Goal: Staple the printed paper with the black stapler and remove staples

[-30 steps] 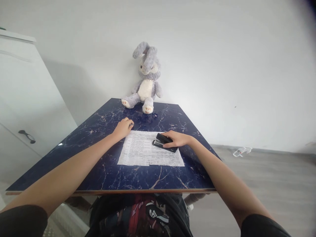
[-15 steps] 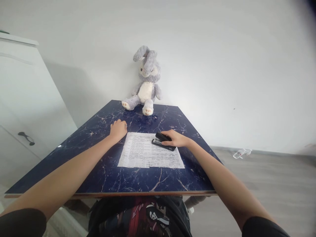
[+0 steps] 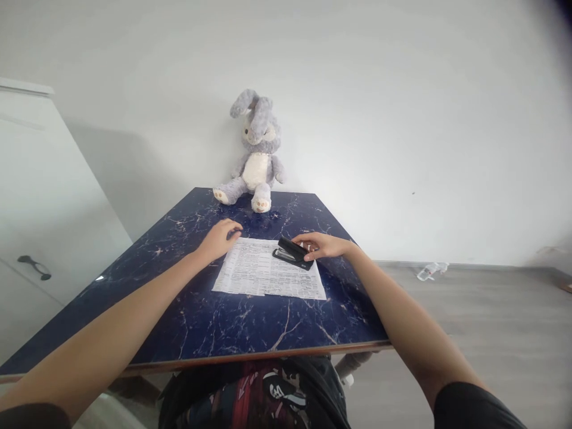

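Note:
On the blue marbled table lies a printed paper (image 3: pixel 250 274), covered in lines of small text. A black stapler (image 3: pixel 292 255) rests on its upper right part, tilted across the sheet with its jaws apart. My right hand (image 3: pixel 324 245) is at the stapler's right end, fingers and thumb touching it on either side in a loose grip. My left hand (image 3: pixel 222 236) is by the paper's upper left corner, fingers curved and the thumb apart from them. Dark tabletop shows through the gap, and I see nothing held there.
A grey plush rabbit (image 3: pixel 258 158) sits at the table's far end against the wall. To the left stands a white cabinet (image 3: pixel 53 196) with a dark handle. A crumpled clear plastic item (image 3: pixel 431 271) lies on the floor to the right. The table's front edge (image 3: pixel 268 356) is close to my body.
My left hand has moved right toward the paper's corner, and its fingers have opened from a closed curl. My right hand has slid back toward the stapler's right end, loosening. The view has shifted slightly.

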Available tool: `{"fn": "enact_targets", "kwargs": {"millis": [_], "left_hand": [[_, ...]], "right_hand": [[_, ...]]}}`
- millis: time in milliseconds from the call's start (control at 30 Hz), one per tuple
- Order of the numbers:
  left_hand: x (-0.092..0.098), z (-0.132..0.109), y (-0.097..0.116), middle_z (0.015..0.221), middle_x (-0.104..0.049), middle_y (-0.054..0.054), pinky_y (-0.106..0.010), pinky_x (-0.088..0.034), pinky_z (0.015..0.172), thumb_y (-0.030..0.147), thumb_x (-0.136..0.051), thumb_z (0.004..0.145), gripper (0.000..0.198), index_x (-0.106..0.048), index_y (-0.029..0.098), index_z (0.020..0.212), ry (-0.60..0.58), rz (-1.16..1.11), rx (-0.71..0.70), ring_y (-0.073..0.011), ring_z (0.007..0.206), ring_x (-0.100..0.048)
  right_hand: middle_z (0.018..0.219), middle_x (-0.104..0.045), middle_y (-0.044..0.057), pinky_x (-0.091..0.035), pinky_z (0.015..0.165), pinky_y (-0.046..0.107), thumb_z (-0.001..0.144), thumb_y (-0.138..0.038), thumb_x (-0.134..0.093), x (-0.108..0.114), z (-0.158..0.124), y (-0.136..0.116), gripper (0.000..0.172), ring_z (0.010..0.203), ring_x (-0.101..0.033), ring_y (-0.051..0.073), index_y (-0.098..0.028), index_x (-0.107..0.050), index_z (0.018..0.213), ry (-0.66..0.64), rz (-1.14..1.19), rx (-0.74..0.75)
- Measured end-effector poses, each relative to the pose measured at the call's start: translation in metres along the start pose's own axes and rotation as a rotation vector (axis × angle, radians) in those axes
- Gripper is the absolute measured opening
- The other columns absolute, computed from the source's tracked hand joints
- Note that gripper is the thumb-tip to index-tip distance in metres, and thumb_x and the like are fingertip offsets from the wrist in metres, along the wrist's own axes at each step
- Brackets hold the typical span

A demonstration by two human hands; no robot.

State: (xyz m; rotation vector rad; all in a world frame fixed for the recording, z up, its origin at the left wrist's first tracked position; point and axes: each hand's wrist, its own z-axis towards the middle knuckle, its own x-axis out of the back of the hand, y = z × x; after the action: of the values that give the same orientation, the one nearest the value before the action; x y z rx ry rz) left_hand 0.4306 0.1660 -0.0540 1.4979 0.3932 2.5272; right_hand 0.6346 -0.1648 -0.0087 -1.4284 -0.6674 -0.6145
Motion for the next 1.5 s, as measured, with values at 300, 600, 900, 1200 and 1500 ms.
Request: {"fn": "enact_targets", "kwargs": {"millis": [300, 600, 900, 1200, 1500], "left_hand": [[-0.002, -0.012, 0.049, 0.152, -0.052, -0.011, -0.047, -0.039, 0.108, 0.069, -0.054, 0.094, 0.064, -0.058, 0.029, 0.145, -0.43, 0.072, -0.192, -0.0349, 0.133, -0.052], [0.007, -0.013, 0.053, 0.144, -0.056, -0.012, -0.044, -0.041, 0.1, 0.077, -0.058, 0.087, 0.071, -0.061, 0.029, 0.139, -0.438, 0.063, -0.163, -0.0357, 0.127, -0.052], [0.002, -0.014, 0.049, 0.143, -0.058, -0.016, -0.045, -0.039, 0.103, 0.074, -0.069, 0.079, 0.077, -0.06, 0.026, 0.139, -0.385, -0.035, -0.097, -0.0394, 0.129, -0.052], [0.001, -0.011, 0.052, 0.137, -0.06, -0.014, -0.048, -0.039, 0.112, 0.07, -0.065, 0.087, 0.061, -0.065, 0.024, 0.127, -0.206, -0.358, 0.014, -0.0346, 0.13, -0.054], [-0.008, -0.008, 0.055, 0.126, -0.072, -0.024, -0.039, -0.061, 0.09, 0.053, -0.059, 0.1, 0.047, -0.067, 0.01, 0.117, -0.417, -1.574, 0.667, -0.0312, 0.103, -0.076]], "right_hand": [[0.131, -0.06, 0.013, -0.053, 0.085, 0.035, 0.098, -0.041, -0.067, 0.006, -0.005, 0.012, 0.053, 0.097, -0.06, 0.019, -0.022, -0.058, 0.146, -0.029, 0.105, 0.079], [0.128, -0.065, 0.012, -0.052, 0.089, 0.036, 0.095, -0.042, -0.072, 0.003, -0.003, 0.032, 0.058, 0.1, -0.061, 0.019, -0.021, -0.058, 0.147, -0.035, 0.204, 0.089], [0.13, -0.062, 0.013, -0.052, 0.085, 0.035, 0.092, -0.054, -0.072, 0.0, -0.002, 0.025, 0.066, 0.098, -0.06, 0.02, -0.022, -0.057, 0.148, 0.012, 0.185, 0.105], [0.089, -0.061, 0.002, -0.044, 0.069, 0.026, 0.082, -0.027, -0.079, -0.03, 0.023, -0.018, 0.021, 0.075, -0.057, 0.015, -0.017, -0.071, 0.099, 0.242, -0.395, 0.132], [0.108, -0.066, 0.011, -0.048, 0.076, 0.033, 0.096, -0.011, -0.051, -0.043, 0.026, -0.025, 0.043, 0.09, -0.062, 0.021, -0.021, -0.061, 0.136, 0.662, -1.05, 0.216]]}}
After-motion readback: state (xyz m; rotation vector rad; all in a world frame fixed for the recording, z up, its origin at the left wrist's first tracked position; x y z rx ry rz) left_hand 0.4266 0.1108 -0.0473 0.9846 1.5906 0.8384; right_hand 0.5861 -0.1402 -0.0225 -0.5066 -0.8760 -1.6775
